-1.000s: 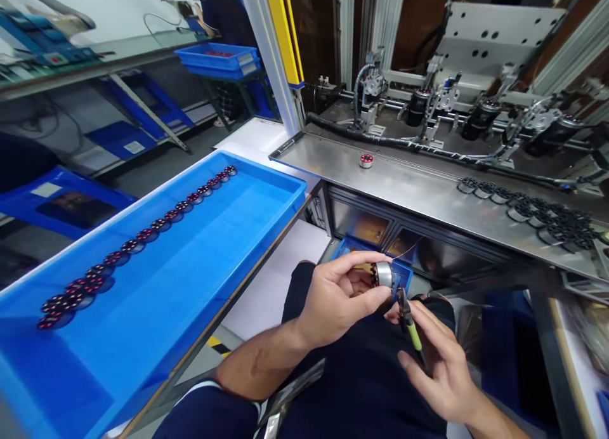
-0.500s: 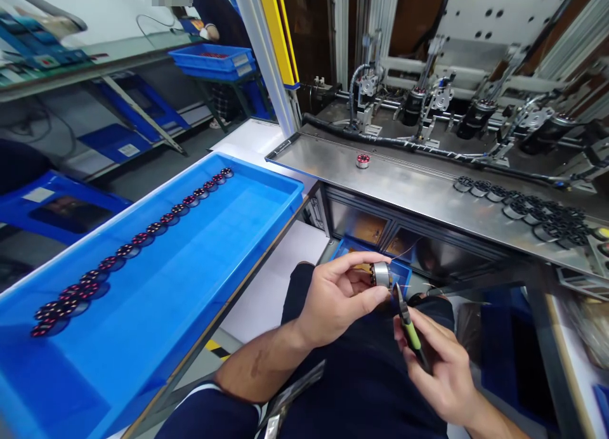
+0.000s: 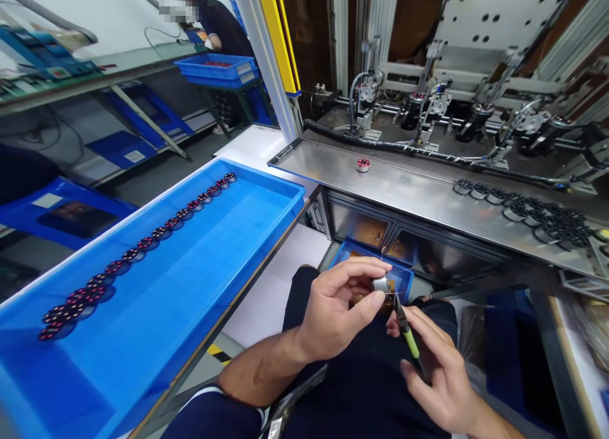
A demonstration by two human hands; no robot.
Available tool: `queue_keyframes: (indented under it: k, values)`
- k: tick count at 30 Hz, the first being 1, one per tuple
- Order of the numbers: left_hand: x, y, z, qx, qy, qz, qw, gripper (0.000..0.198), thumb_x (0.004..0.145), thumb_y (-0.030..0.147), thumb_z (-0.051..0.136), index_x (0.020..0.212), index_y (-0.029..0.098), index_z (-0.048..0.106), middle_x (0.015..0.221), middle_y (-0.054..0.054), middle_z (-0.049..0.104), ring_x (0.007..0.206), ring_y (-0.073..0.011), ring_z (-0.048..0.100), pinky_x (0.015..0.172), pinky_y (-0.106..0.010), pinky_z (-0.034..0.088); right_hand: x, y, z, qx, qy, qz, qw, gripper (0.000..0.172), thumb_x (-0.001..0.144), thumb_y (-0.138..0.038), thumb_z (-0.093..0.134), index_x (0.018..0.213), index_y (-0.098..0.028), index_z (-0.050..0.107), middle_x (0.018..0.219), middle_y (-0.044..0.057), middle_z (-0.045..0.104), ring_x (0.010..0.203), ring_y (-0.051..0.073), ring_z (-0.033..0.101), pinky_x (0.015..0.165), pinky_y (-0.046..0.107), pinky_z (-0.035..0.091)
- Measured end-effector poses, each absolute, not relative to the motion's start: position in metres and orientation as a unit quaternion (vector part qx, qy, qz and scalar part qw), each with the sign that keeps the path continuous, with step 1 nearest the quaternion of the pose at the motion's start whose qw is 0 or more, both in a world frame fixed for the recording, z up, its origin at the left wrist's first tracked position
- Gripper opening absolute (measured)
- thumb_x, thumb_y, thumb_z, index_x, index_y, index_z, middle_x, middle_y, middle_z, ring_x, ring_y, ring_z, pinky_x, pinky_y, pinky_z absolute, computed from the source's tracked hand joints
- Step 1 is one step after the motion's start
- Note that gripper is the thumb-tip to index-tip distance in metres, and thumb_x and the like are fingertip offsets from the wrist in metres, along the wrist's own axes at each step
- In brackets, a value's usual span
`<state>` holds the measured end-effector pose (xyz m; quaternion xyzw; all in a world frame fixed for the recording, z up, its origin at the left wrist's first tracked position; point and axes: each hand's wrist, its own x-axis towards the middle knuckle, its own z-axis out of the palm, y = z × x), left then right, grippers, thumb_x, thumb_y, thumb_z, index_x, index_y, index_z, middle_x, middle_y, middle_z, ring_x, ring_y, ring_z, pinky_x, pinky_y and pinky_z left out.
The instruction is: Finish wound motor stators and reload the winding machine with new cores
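Note:
My left hand (image 3: 333,309) is closed around a small silver motor stator (image 3: 380,285), its fingers over the top and the thumb against the front. A thin wire sticks out from the stator on the right. In my right hand (image 3: 445,375) is a pair of wire cutters (image 3: 410,342) with green-and-black handles. The jaws point up beside the stator, close to the thin wire. Whether they touch the wire I cannot tell.
On my left, a blue tray (image 3: 200,287) holds a row of dark red-and-black stators. One red-topped stator (image 3: 363,165) sits on the metal ledge (image 3: 409,188), with several black ones (image 3: 547,214) at right. Behind stands a machine (image 3: 428,103). Another person (image 3: 223,30) works at back left.
The stator has turned slightly in my left hand, and the cutters' jaws have come a little closer and lower. The view has shifted slightly.

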<state>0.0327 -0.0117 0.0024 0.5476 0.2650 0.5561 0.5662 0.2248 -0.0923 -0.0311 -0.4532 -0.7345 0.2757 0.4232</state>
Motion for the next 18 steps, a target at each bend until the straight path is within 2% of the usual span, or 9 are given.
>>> queue_keyframes:
  k: [8,15,18]
  values:
    - [0.033,-0.011,0.005,0.571,0.265,0.548,0.551,0.026,0.083,0.009,0.07,0.107,0.021,0.073,0.113,-0.009,0.072,0.098,-0.0166,0.07,0.086,-0.023,0.058,0.227,-0.092,-0.035,-0.454,-0.727,0.284,0.43,0.073,0.078,-0.005,0.055,0.145,-0.032,0.047,0.102,0.005,0.069,0.083,0.019,0.069,0.08,0.032,0.061]
    - [0.033,-0.011,0.006,0.578,0.27,0.546,0.544,0.026,0.082,0.009,0.07,0.106,0.02,0.073,0.113,-0.009,0.072,0.096,-0.0165,0.071,0.081,-0.022,0.06,0.232,-0.092,-0.041,-0.497,-0.703,0.287,0.421,0.068,0.083,-0.01,0.057,0.145,-0.033,0.047,0.103,0.005,0.071,0.083,0.018,0.071,0.082,0.031,0.062]
    - [0.032,-0.012,0.005,0.585,0.264,0.545,0.539,0.029,0.082,0.008,0.071,0.107,0.021,0.072,0.113,-0.009,0.072,0.098,-0.0171,0.071,0.081,-0.021,0.06,0.231,-0.092,-0.037,-0.492,-0.711,0.279,0.418,0.07,0.084,-0.011,0.056,0.149,-0.032,0.042,0.127,0.008,0.066,0.106,0.023,0.07,0.095,0.036,0.059]
